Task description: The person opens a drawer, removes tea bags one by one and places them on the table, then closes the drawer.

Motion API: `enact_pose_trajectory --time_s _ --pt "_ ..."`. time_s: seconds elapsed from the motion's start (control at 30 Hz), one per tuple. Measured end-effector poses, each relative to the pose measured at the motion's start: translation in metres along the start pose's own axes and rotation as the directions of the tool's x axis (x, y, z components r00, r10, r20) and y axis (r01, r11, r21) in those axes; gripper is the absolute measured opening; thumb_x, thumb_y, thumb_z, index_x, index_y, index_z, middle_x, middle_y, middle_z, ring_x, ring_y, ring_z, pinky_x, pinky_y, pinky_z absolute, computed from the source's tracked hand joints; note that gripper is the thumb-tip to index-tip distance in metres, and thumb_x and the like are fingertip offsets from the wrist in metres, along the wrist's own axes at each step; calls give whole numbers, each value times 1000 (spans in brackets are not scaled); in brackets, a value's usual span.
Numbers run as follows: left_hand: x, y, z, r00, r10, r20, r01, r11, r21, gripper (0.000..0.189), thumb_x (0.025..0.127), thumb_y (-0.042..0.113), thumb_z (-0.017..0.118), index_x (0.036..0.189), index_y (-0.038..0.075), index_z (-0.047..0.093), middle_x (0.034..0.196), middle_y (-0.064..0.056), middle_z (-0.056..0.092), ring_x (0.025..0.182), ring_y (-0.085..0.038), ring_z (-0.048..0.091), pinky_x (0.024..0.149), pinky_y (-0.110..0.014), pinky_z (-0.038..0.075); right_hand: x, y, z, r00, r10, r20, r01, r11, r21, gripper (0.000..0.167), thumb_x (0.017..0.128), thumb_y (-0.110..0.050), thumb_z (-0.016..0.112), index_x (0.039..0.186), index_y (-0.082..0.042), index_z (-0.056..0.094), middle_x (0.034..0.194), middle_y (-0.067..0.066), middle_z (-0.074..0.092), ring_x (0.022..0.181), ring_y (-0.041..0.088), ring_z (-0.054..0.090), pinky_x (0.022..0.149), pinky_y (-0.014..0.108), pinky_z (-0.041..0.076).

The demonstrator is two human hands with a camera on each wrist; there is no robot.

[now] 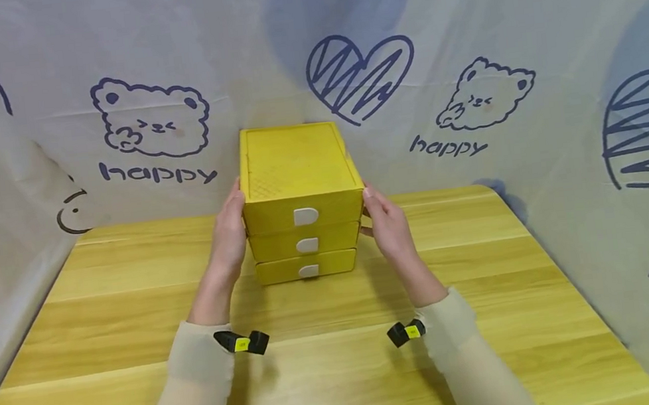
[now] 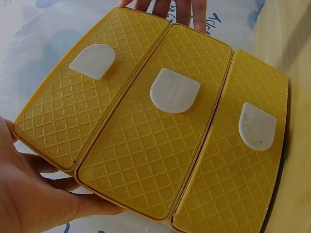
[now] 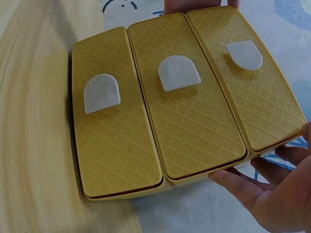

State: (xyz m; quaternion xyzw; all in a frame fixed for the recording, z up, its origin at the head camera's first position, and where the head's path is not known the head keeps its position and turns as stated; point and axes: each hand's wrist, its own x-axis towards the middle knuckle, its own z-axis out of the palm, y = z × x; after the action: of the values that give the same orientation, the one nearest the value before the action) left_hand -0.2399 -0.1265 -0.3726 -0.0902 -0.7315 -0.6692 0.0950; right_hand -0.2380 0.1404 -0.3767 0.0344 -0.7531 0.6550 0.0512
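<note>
A yellow box of drawers [image 1: 296, 162] stands upright between the two hands, its base right at the tabletop. Three drawers are stacked in its front, each with a quilted face and a white rounded pull tab [image 2: 175, 91]. On the box's left side, the left hand [image 1: 229, 237] grips it near the upper front edge. The right hand [image 1: 390, 225] holds the opposite side at similar height, its thumb by the top corner. Spread fingers [image 3: 238, 187] lie along the side in the right wrist view. All three drawers sit closed.
The wood-grain table [image 1: 321, 383] spreads around the box. Behind it hangs a white cloth [image 1: 259, 49] printed with hearts, bears and words, close to the box's back. The cloth continues along both sides. Each sleeve cuff carries a small black wrist camera [image 1: 243, 343].
</note>
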Motion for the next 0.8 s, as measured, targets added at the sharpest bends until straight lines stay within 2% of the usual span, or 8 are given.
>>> enact_pose_trajectory --time_s 0.27,0.6,0.67,0.8 --pt "3 -3 -3 999 -3 54 5 999 -38 60 113 35 19 167 9 12 174 0 9 159 -13 7 128 -35 5 0 5 2 1000 -24 -5 24 1000 14 49 112 -44 42 157 -24 48 158 2 50 130 29 59 101 56 53" --pt "10 -9 -5 997 2 78 0 1000 -22 63 113 40 18 167 10 10 175 0 7 159 -14 5 128 -37 4 4 7 4 1000 -24 -13 24 1000 14 51 112 -46 43 157 -25 48 159 1 49 132 30 58 102 57 52" --pt "12 -9 -4 997 -3 82 6 999 -33 63 113 42 18 168 12 10 175 0 8 159 -14 6 129 -40 6 5 7 3 1000 -27 -15 27 1000 10 50 111 -46 43 157 -25 49 159 1 50 132 29 58 101 55 53" --pt "12 -9 -6 994 -40 98 48 996 -80 65 112 46 19 169 16 10 175 0 6 159 -22 8 127 -56 11 5 8 1 999 -41 -5 41 999 6 50 111 -46 44 157 -24 49 159 1 49 132 30 58 99 52 55"
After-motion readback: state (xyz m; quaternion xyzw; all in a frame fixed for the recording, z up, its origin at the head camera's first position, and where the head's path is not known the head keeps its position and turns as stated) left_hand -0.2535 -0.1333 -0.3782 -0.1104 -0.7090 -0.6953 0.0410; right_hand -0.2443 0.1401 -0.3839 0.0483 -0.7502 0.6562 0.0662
